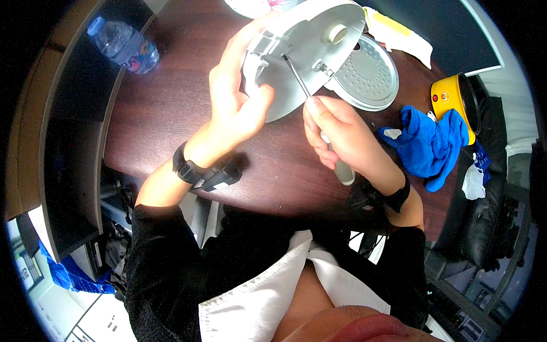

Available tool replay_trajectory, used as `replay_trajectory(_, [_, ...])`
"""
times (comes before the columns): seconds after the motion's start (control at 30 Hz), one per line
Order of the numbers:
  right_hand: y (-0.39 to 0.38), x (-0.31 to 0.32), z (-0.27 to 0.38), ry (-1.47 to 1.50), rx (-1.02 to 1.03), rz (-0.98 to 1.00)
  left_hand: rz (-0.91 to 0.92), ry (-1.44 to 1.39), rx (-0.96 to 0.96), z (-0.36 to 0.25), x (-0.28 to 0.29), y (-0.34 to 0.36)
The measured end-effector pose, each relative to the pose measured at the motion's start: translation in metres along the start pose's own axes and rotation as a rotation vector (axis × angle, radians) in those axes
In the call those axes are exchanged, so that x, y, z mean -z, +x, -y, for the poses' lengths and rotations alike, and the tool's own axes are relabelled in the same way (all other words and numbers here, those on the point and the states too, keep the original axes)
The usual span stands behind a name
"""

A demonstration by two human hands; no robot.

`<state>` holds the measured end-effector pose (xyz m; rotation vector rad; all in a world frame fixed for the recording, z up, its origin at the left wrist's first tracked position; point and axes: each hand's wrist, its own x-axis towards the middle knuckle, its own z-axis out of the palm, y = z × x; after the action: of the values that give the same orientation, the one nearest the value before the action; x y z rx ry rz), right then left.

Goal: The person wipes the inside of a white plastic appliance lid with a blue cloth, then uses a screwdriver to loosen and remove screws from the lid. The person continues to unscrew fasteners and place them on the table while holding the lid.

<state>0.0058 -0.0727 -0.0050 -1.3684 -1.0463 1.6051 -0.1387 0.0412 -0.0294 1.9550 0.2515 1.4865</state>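
Observation:
My left hand (235,97) grips the left edge of a white, rounded plastic lid (279,97), like one from a rice cooker, and tilts it up off the table. The lid's inner side shows a round raised port, a small clip and a hinge-like piece near my left fingers. My right hand (342,128) is wrapped round the grey handle of a screwdriver (343,173). Its thin metal shaft points up and left, with the tip against or very near the lid's inner face. Behind the lid's right side lies a round perforated metal plate (369,80), partly covered.
A dark wooden table (171,114) lies under the work. At its far left stands a clear water bottle with a blue cap (122,48). On the right are a blue cloth (433,145) and a yellow pot (447,94). A white and yellow packet (401,34) lies at the back.

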Motion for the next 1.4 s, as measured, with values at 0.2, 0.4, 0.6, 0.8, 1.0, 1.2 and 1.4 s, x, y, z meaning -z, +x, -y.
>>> replay_trajectory(0.2, [0.006, 0.007, -0.002, -0.244, 0.083, -0.038, -0.017, -0.026, 0.037, 0.003, 0.001, -0.001])
replay_trajectory(0.4, [0.002, 0.006, 0.002, 0.431, -0.104, 0.172, 0.008, -0.119, 0.094, 0.005, 0.000, 0.002])
replay_trajectory(0.6, [0.002, 0.004, -0.001, 0.370, -0.076, 0.136, 0.111, -0.423, 0.419, -0.007, 0.015, 0.012])
replay_trajectory(0.8, [0.005, 0.002, -0.005, 0.193, -0.058, 0.151, 0.217, -0.468, 0.758, -0.021, 0.046, 0.033])
replay_trajectory(1.0, [0.007, -0.006, -0.008, 0.190, -0.166, 0.194, 0.371, -0.197, 0.934, -0.025, 0.054, 0.042])
replay_trajectory(1.2, [0.009, -0.004, -0.014, 0.172, -0.158, 0.173, 0.311, -0.238, 0.984, -0.002, 0.058, 0.029])
replay_trajectory(1.4, [0.012, 0.001, -0.014, 0.187, -0.101, 0.120, 0.046, -0.334, 0.880, 0.002, 0.050, 0.027])
